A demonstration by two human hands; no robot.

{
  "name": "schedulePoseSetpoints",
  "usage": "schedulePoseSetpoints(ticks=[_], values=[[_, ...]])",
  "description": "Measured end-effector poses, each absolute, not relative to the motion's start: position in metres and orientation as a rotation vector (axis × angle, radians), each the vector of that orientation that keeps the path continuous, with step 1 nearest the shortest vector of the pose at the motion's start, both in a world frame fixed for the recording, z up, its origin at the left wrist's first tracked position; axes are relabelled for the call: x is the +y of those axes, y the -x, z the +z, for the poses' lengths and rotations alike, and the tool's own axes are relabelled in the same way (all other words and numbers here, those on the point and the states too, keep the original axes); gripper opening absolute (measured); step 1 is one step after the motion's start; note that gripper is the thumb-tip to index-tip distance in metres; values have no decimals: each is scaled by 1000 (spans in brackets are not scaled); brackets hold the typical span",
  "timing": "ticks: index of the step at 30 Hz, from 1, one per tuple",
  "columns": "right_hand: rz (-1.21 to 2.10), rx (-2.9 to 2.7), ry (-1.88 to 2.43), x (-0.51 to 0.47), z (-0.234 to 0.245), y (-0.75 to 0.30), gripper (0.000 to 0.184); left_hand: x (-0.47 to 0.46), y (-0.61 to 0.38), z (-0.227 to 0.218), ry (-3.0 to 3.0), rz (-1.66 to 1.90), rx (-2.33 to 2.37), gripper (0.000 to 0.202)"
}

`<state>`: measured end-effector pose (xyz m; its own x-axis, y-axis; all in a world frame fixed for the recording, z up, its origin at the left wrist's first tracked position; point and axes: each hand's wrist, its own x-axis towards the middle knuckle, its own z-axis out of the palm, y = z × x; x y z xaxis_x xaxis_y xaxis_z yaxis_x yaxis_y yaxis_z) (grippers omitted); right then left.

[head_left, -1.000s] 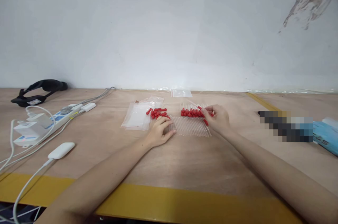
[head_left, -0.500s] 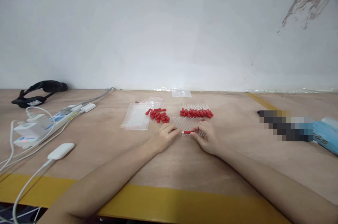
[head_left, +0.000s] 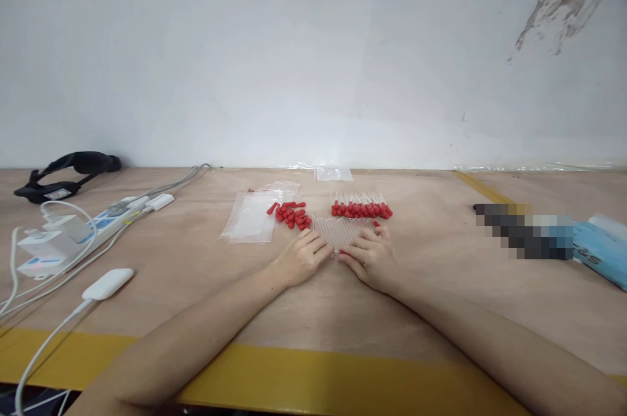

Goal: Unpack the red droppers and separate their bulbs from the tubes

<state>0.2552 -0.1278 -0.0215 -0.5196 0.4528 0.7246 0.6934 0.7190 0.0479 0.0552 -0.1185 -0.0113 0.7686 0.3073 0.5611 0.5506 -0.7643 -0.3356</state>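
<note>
My left hand (head_left: 301, 258) is closed, pinching a clear glass dropper tube (head_left: 336, 253) whose tip shows between the two hands. Opposite it, my right hand (head_left: 369, 258) grips a red rubber bulb (head_left: 341, 252), mostly covered by the fingers, at the tube's end. How far the tube sits inside the bulb cannot be made out. Just beyond my fingers lies a row of bare glass tubes (head_left: 337, 228). A pile of loose red bulbs (head_left: 292, 214) is left of that row. Behind the row, droppers with red bulbs fitted (head_left: 362, 209) lie side by side, tips toward the wall.
Clear plastic bags (head_left: 249, 217) lie left of the bulbs, and another bag (head_left: 334, 174) lies by the wall. On the left are a power strip (head_left: 105, 223) with cables, a white charging case (head_left: 108, 283) and a black strap (head_left: 73, 174). A blue packet (head_left: 600, 253) is far right.
My right hand has moved left toward my left hand, and its fingers now cover most of the red bulb that showed before. The view has shifted slightly.
</note>
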Motion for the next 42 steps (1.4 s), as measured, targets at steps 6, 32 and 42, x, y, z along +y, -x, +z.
schedulePoseSetpoints(ticks=[6,32,42], values=[[-510,-2279,874,-132,-15,-259,20,-117,-54,-13,2502,-632,-648,22],[188,-1683,1573,-66,-23,-351,27,-91,-38,-13,2386,-936,-1141,30],[387,-1614,1550,-65,-33,-338,27,-83,-43,-18,2331,-973,-986,17]])
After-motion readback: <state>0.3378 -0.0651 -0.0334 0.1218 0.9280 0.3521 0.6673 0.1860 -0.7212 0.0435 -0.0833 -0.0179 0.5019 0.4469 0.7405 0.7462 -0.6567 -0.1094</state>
